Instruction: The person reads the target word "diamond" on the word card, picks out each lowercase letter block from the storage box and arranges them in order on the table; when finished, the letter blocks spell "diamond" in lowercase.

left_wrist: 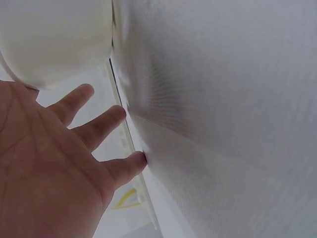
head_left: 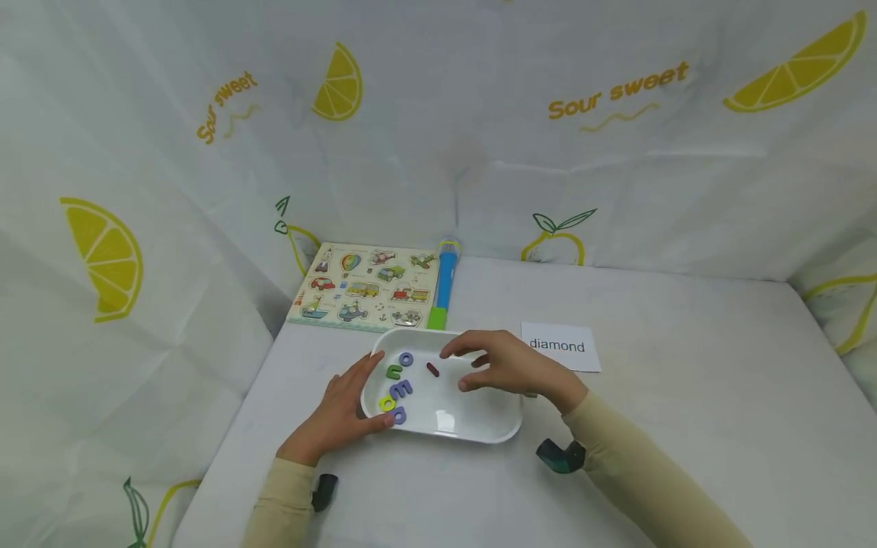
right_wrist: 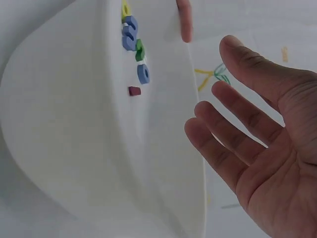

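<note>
A white tray [head_left: 473,422] lies on the table. Along its left end runs a column of small toy letters: a purple ring-shaped one [head_left: 406,359], a green n [head_left: 393,371], a purple m [head_left: 400,390], a yellow letter [head_left: 387,403] and a purple letter [head_left: 399,415]. To their right sits a small dark red stick-shaped piece [head_left: 433,369]. My left hand [head_left: 336,418] rests against the tray's left end, thumb at the front rim, fingers spread. My right hand [head_left: 510,367] hovers over the tray's right part, fingers bent apart around nothing.
Behind the tray lie a picture puzzle board [head_left: 366,288] and a blue and green microphone-shaped toy [head_left: 445,281]. A white card [head_left: 562,348] reading "diamond" lies right of the tray, beside my right hand. Lemon-printed white cloth [head_left: 466,152] hangs at the back.
</note>
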The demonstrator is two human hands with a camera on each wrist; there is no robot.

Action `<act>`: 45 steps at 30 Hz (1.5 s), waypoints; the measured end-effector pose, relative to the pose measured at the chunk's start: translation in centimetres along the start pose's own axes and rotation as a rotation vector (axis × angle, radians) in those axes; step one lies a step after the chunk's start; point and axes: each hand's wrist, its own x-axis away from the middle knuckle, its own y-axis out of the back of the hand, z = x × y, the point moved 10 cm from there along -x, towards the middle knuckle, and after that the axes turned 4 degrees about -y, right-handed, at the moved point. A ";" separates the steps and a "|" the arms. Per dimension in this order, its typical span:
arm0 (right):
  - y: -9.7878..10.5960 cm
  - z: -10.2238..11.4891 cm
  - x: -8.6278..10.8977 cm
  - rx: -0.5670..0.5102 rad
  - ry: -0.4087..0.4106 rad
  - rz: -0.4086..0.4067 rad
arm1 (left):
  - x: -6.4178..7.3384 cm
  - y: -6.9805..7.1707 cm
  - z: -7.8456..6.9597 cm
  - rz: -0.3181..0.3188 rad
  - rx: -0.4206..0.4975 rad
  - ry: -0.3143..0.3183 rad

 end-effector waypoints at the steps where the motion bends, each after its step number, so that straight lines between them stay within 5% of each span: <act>1: -0.6 0.0 -0.9 -0.004 0.005 0.027 | 0.0 0.0 0.1 0.000 -0.004 0.000; 11: -4.3 -0.6 -6.1 0.195 -0.017 0.140 | -0.2 -0.1 0.1 -0.004 0.013 -0.018; 31: -6.0 -1.9 -7.8 0.424 0.087 0.014 | -0.3 -0.2 0.7 -0.004 0.010 0.000; 39: -4.4 -1.9 -6.6 0.208 0.026 0.030 | -0.3 -0.1 0.7 -0.004 0.018 0.015; 45: -1.8 -1.5 -3.5 0.006 0.008 0.076 | -0.2 -0.1 0.8 -0.002 0.011 0.011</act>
